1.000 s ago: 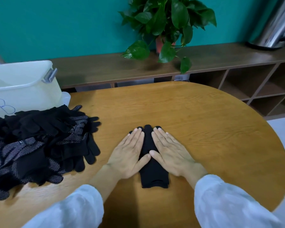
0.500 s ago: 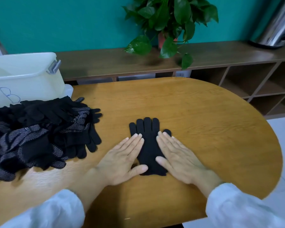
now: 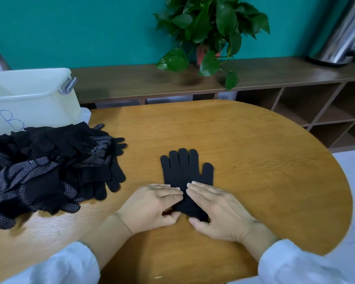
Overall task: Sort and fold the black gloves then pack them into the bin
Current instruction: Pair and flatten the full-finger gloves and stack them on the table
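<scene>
Head view: black glove lies flat mid-table, fingers pointing far. Left hand rests on its near-left cuff, fingers straight, thumb tucked at the cuff edge; whether it pinches the fabric, cannot tell. Right hand lies flat on the near-right cuff, fingers extended. Glove pile at left, touching the white bin at far left.

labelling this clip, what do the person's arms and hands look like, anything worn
Both hands are bare: the left hand and right hand wear no gloves, rings or watch that can be seen. Each arm has a loose white sleeve, the left sleeve and right sleeve, ending short of the wrist so the forearms show. The fabric looks plain, with no markings or visible cuffs.
</scene>
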Demonstrator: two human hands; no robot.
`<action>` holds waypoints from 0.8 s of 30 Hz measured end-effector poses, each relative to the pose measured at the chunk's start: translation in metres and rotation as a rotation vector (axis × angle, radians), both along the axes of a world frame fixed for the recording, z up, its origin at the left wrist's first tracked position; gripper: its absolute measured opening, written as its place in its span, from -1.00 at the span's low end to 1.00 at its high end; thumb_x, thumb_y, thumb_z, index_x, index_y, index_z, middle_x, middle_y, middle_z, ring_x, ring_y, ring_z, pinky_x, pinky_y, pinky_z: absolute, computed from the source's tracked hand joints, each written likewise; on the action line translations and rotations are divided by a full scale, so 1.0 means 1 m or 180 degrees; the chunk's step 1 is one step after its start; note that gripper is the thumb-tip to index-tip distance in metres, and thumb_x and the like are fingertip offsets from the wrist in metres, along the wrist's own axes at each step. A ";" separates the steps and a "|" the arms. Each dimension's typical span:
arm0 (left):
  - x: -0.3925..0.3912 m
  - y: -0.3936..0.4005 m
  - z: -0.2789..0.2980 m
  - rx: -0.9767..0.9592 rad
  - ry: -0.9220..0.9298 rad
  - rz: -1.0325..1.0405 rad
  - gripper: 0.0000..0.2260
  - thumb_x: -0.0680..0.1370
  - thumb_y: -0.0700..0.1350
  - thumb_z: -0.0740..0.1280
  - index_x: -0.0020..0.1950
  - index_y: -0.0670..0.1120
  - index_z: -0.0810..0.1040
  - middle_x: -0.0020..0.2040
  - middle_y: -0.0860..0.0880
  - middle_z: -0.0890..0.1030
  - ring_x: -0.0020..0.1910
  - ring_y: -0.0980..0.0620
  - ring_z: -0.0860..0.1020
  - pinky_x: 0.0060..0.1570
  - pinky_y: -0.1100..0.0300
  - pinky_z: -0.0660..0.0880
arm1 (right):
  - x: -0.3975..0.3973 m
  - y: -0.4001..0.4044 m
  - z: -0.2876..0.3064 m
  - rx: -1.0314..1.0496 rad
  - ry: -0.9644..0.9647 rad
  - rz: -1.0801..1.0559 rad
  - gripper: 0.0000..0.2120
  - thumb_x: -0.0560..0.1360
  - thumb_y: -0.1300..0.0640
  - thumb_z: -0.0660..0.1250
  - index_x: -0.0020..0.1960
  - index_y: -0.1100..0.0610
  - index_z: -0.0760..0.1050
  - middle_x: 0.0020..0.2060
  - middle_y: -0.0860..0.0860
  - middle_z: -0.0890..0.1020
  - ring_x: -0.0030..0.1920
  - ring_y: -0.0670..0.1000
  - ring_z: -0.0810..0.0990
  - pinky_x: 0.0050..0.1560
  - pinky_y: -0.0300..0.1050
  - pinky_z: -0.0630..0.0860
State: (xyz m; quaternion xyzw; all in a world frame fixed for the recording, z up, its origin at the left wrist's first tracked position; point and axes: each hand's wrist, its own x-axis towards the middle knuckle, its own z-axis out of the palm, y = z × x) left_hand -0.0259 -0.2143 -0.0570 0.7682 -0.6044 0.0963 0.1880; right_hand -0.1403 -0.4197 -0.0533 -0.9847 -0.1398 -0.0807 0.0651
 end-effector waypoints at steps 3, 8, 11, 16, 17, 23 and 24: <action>-0.004 -0.005 0.000 -0.0291 0.0387 0.0308 -0.74 0.45 -0.04 0.32 0.05 -0.04 0.70 0.04 0.09 0.70 0.03 0.16 0.65 0.06 0.16 0.61 | 0.001 0.001 0.001 0.0395 -0.0003 0.0002 -0.37 0.36 -0.10 0.28 0.35 0.20 0.50 0.34 0.04 0.52 0.38 -0.05 0.45 0.36 -0.14 0.41; -0.012 -0.004 0.002 -0.0878 0.1507 0.0834 -0.79 0.45 -0.04 0.34 0.03 0.01 0.69 -0.08 0.18 0.68 -0.09 0.26 0.62 -0.08 0.24 0.58 | 0.008 -0.008 -0.012 0.1137 -0.0362 -0.0337 -0.47 0.34 0.11 0.41 0.30 0.14 0.54 0.27 -0.04 0.58 0.31 -0.11 0.50 0.28 -0.17 0.48; -0.012 -0.004 0.000 -0.0810 0.1539 0.0897 -0.72 0.46 0.01 0.32 0.13 0.04 0.65 0.05 0.25 0.62 0.07 0.29 0.57 0.10 0.32 0.52 | 0.016 -0.009 -0.021 0.1681 -0.0603 -0.0576 -0.48 0.25 0.37 0.54 0.19 0.15 0.61 0.13 -0.02 0.66 0.16 -0.11 0.59 0.20 -0.30 0.48; -0.001 -0.015 -0.003 -0.0957 0.1507 0.1242 -0.89 0.56 -0.09 0.39 0.06 -0.02 0.65 -0.11 0.26 0.58 -0.09 0.26 0.56 -0.09 0.25 0.53 | 0.027 -0.004 -0.017 0.2179 -0.1025 -0.1098 -0.69 0.30 0.34 0.58 0.02 0.16 0.68 -0.10 -0.05 0.71 -0.06 -0.17 0.62 -0.05 -0.43 0.51; 0.000 -0.019 -0.003 -0.1039 0.1502 0.1404 -0.91 0.56 -0.09 0.40 0.04 -0.03 0.65 -0.13 0.20 0.61 -0.11 0.23 0.57 -0.11 0.22 0.54 | 0.031 -0.001 -0.015 0.2217 -0.1111 -0.1260 -0.75 0.32 0.28 0.58 -0.02 0.15 0.69 -0.15 -0.06 0.71 -0.13 -0.16 0.62 -0.13 -0.38 0.52; 0.002 -0.039 0.001 -0.1029 0.1461 0.2330 -0.73 0.57 -0.01 0.37 0.23 -0.09 0.60 -0.03 0.00 0.63 -0.06 0.07 0.60 -0.04 0.10 0.57 | 0.065 0.013 -0.011 0.1605 -0.1424 -0.2006 -0.73 0.25 0.03 0.63 -0.22 0.19 0.66 -0.39 0.02 0.62 -0.42 0.05 0.58 -0.48 -0.12 0.50; 0.002 -0.039 0.001 -0.0950 0.1415 0.2370 -0.72 0.58 0.00 0.36 0.24 -0.08 0.60 -0.06 0.02 0.61 -0.10 0.07 0.59 -0.08 0.11 0.56 | 0.068 0.013 -0.012 0.1486 -0.1447 -0.2017 -0.71 0.23 0.03 0.64 -0.21 0.19 0.66 -0.39 0.02 0.62 -0.43 0.06 0.58 -0.51 -0.12 0.49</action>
